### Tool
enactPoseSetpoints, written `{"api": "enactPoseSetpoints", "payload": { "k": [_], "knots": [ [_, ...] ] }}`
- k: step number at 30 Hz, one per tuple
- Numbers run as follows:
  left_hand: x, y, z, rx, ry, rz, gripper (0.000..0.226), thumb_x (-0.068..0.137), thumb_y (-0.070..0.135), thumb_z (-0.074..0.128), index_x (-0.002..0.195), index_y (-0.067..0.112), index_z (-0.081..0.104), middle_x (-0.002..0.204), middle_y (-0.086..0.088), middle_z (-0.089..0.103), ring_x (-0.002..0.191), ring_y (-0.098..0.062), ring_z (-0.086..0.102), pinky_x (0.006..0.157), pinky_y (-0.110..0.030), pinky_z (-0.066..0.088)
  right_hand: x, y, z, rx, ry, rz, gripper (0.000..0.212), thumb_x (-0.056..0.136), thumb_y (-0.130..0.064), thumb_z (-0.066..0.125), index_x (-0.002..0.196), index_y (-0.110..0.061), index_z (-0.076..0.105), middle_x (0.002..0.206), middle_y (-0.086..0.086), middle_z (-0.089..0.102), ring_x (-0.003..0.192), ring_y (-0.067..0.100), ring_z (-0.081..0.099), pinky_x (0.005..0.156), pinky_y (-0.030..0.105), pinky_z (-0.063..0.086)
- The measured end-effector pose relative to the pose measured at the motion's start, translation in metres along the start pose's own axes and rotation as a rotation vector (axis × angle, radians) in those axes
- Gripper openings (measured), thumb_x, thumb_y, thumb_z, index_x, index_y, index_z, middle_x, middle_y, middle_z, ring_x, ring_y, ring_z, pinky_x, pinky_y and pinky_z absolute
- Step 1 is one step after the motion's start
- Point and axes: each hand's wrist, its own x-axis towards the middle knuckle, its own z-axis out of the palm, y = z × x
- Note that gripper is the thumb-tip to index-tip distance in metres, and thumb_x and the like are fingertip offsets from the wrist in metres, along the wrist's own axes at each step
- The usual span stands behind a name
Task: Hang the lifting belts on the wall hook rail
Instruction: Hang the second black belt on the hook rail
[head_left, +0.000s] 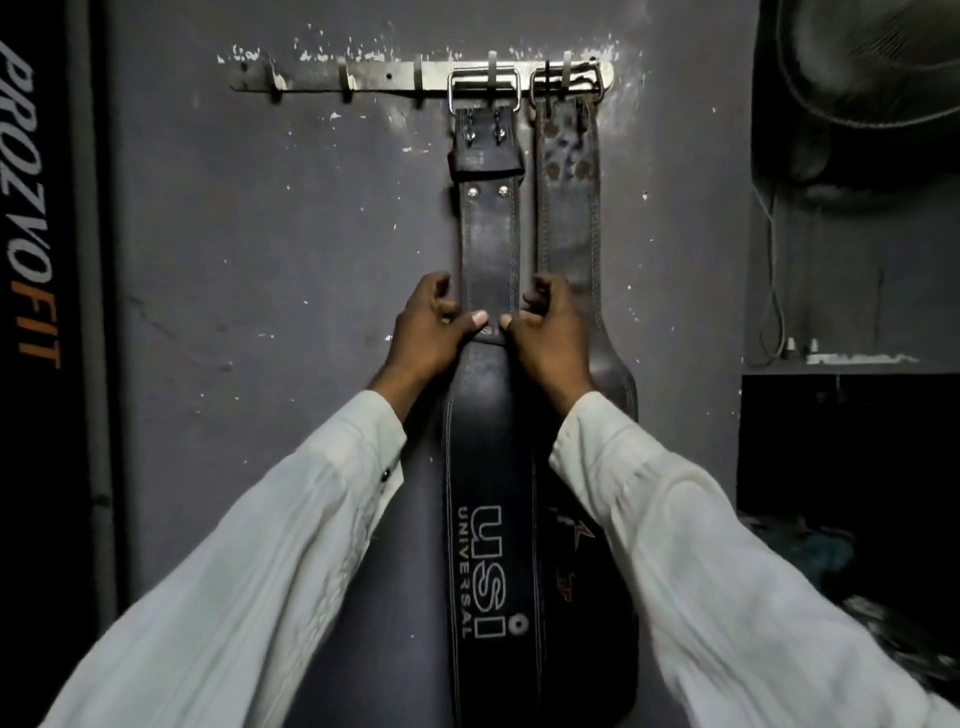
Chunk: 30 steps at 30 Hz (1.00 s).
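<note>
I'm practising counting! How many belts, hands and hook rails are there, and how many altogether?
Belts: 2, the USI belt and the worn belt.
Hands: 2, the left hand and the right hand.
Rails: 1, the hook rail.
Total: 5.

"USI UNIVERSAL" on black belt (488, 519), "PROZYOFIT" on left banner (31, 208)

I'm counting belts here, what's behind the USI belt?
A worn second belt hangs beside the USI belt, its wide lower part tucked partly behind it. Its red logo is mostly covered; anything further behind is hidden.
</note>
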Motion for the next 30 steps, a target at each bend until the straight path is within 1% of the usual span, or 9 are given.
{"api": "enactPoseSetpoints", "payload": {
  "k": [4, 7, 11, 13, 16, 18, 23, 28, 30],
  "knots": [
    [-0.060, -0.040, 0.003, -0.140, -0.158, -0.076, 0.063, 0.071, 0.037, 0.075, 0.126, 0.016, 0.054, 0.122, -0.005, 0.068, 0.113, -0.017, 0.066, 0.103, -0.042, 0.050, -0.058, 0.039, -0.011, -0.045, -0.137, 0.167, 0.050, 0.079, -0.013, 0.076, 0.124, -0.014, 0.056, 0.108, 0.005, 0.068, 0.098, 0.019, 0.066, 0.097, 0.038, 0.053],
    [-0.105, -0.060, 0.004, -0.218, -0.218, -0.169, 0.035, 0.090, 0.014, 0.066, 0.123, 0.013, 0.057, 0.122, -0.012, 0.069, 0.105, -0.018, 0.068, 0.096, -0.038, 0.055, -0.084, 0.059, -0.023, -0.077, -0.274, 0.261, 0.033, 0.078, -0.021, 0.076, 0.109, -0.018, 0.066, 0.109, 0.007, 0.074, 0.102, 0.024, 0.070, 0.099, 0.049, 0.053],
    [-0.114, -0.063, 0.011, -0.232, -0.113, -0.206, 0.031, 0.090, 0.004, 0.065, 0.118, 0.016, 0.063, 0.111, -0.009, 0.073, 0.102, -0.024, 0.071, 0.090, -0.038, 0.058, -0.088, 0.061, -0.025, 0.028, -0.277, 0.326, 0.026, 0.071, -0.026, 0.078, 0.095, -0.023, 0.069, 0.103, 0.008, 0.076, 0.099, 0.026, 0.073, 0.096, 0.051, 0.055],
    [-0.118, -0.064, 0.011, -0.273, -0.133, -0.214, 0.032, 0.090, 0.003, 0.065, 0.120, 0.012, 0.062, 0.112, -0.010, 0.073, 0.101, -0.024, 0.072, 0.089, -0.038, 0.059, -0.093, 0.059, -0.031, 0.055, -0.288, 0.325, 0.032, 0.070, -0.028, 0.078, 0.100, -0.022, 0.070, 0.103, 0.007, 0.077, 0.098, 0.025, 0.073, 0.095, 0.049, 0.055],
    [-0.133, -0.071, 0.007, -0.419, -0.235, -0.268, 0.038, 0.091, -0.003, 0.061, 0.128, 0.005, 0.056, 0.115, -0.014, 0.071, 0.097, -0.022, 0.072, 0.082, -0.032, 0.060, -0.112, 0.057, -0.042, 0.107, -0.384, 0.393, 0.037, 0.085, 0.002, 0.070, 0.120, -0.006, 0.062, 0.110, 0.010, 0.072, 0.097, 0.021, 0.070, 0.089, 0.035, 0.058],
    [-0.140, -0.073, 0.006, -0.400, -0.252, -0.280, 0.039, 0.091, -0.006, 0.059, 0.128, 0.006, 0.056, 0.117, -0.015, 0.070, 0.102, -0.025, 0.070, 0.085, -0.035, 0.060, -0.128, 0.063, -0.047, 0.091, -0.455, 0.429, 0.039, 0.088, 0.007, 0.063, 0.126, -0.005, 0.056, 0.112, 0.010, 0.069, 0.096, 0.018, 0.068, 0.086, 0.027, 0.059],
    [-0.142, -0.078, 0.014, -0.355, -0.173, -0.223, 0.039, 0.090, -0.002, 0.062, 0.127, 0.009, 0.058, 0.119, -0.013, 0.070, 0.109, -0.027, 0.069, 0.093, -0.042, 0.056, -0.141, 0.084, -0.041, 0.049, -0.328, 0.387, 0.027, 0.085, -0.007, 0.071, 0.103, -0.027, 0.066, 0.112, 0.011, 0.074, 0.107, 0.028, 0.070, 0.101, 0.051, 0.052],
    [-0.177, -0.105, 0.023, -0.350, -0.291, -0.309, 0.045, 0.089, -0.004, 0.064, 0.131, 0.006, 0.051, 0.122, -0.016, 0.067, 0.109, -0.029, 0.066, 0.094, -0.041, 0.056, -0.152, 0.091, -0.051, 0.092, -0.428, 0.464, 0.041, 0.085, 0.004, 0.069, 0.123, -0.006, 0.056, 0.115, 0.016, 0.070, 0.094, 0.023, 0.070, 0.089, 0.037, 0.059],
    [-0.184, -0.112, 0.029, -0.333, -0.235, -0.295, 0.039, 0.088, -0.002, 0.065, 0.125, 0.008, 0.057, 0.117, -0.015, 0.070, 0.105, -0.030, 0.068, 0.094, -0.044, 0.056, -0.171, 0.103, -0.050, 0.022, -0.478, 0.480, 0.052, 0.084, 0.008, 0.068, 0.132, -0.005, 0.050, 0.125, 0.016, 0.066, 0.104, 0.023, 0.067, 0.097, 0.038, 0.055]
  ]
}}
